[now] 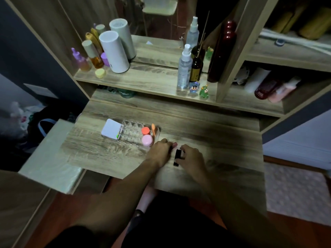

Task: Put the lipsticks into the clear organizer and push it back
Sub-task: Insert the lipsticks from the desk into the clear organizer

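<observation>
The organizer (132, 133) sits on the desk (215, 136) at frame centre, two jars (147, 140) in its right end. Both hands lie just right of it, below the shelf (143, 79) of bottles.

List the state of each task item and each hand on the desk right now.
clear organizer: on desk, most slots empty
pink jar: upright in organizer
orange jar: upright in organizer
black lipstick: capped, under right hand
left hand: closed on a pink-tipped item

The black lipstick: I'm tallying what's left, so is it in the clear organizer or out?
Out. The black lipstick lies on the desk under the right hand, right of the clear organizer.
</observation>
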